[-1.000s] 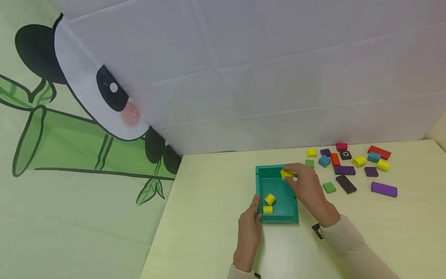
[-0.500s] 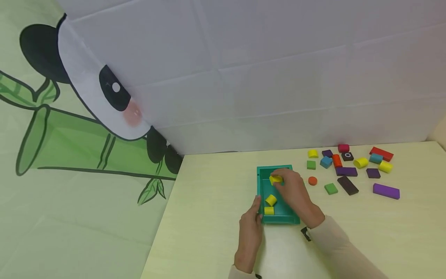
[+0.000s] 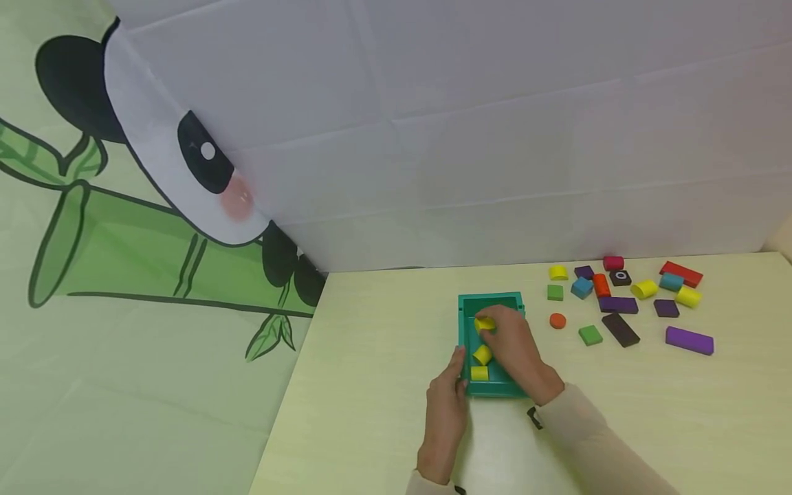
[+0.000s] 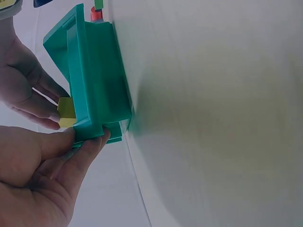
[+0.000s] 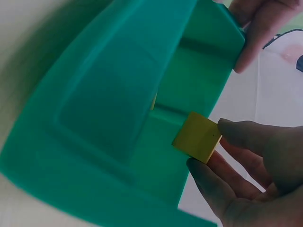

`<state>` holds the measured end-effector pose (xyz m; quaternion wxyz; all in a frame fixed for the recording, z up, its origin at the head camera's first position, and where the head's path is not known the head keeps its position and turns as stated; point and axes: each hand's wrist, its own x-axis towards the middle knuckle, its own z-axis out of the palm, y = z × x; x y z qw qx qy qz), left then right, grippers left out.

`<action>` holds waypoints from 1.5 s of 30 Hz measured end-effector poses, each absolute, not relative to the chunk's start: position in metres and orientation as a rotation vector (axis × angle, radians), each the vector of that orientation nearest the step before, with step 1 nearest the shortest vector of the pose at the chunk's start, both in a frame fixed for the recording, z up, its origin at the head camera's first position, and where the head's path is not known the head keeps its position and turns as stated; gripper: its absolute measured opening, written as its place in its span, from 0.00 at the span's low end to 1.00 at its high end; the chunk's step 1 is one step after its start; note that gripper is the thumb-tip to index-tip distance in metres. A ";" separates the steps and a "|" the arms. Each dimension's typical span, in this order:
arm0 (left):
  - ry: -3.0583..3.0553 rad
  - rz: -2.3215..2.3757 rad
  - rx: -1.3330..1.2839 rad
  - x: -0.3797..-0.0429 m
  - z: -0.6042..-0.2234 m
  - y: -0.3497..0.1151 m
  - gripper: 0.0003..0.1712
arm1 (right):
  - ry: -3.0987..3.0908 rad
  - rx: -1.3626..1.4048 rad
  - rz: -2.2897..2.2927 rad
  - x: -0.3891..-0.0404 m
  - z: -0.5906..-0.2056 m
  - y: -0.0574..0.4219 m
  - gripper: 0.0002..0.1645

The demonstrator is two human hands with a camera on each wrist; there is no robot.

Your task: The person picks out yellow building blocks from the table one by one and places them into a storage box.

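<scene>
A teal plastic box point(image 3: 498, 390), open at the top, rests on the pale table. My left hand point(image 3: 445, 419) pinches its left wall, thumb at the rim and fingers on the outer side, as the left wrist view shows. Over the box's far part, my right hand point(image 3: 512, 347) holds a yellow block point(image 5: 198, 137) between thumb and fingertips. Two more yellow blocks lie inside: a tilted one point(image 3: 482, 355) and another point(image 3: 479, 373) near the front wall. The right hand and forearm cover part of the box's right side in the head view.
Loose blocks are scattered right of the box: an orange disc point(image 3: 557, 321), a green square point(image 3: 590, 335), a dark brown bar point(image 3: 621, 330), a purple bar point(image 3: 689, 340), several yellow pieces and others. A white cloth point(image 3: 495, 137) with a panda print hangs behind the table.
My right hand has moved left and slightly down over the box with the yellow block, uncovering the orange disc. My left hand keeps its grip on the box wall.
</scene>
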<state>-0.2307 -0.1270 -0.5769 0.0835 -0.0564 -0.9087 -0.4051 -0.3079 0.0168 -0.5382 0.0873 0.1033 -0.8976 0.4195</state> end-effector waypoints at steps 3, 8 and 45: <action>-2.714 -1.207 -0.174 -0.232 -0.578 -0.126 0.36 | -2.670 0.302 1.241 -0.308 -0.541 0.014 0.16; -2.711 -1.205 -0.173 -0.232 -0.577 -0.126 0.36 | -2.671 0.281 1.231 -0.310 -0.546 0.009 0.16; -2.710 -1.219 -0.162 -0.231 -0.577 -0.127 0.36 | -2.746 0.289 1.136 -0.310 -0.572 -0.008 0.14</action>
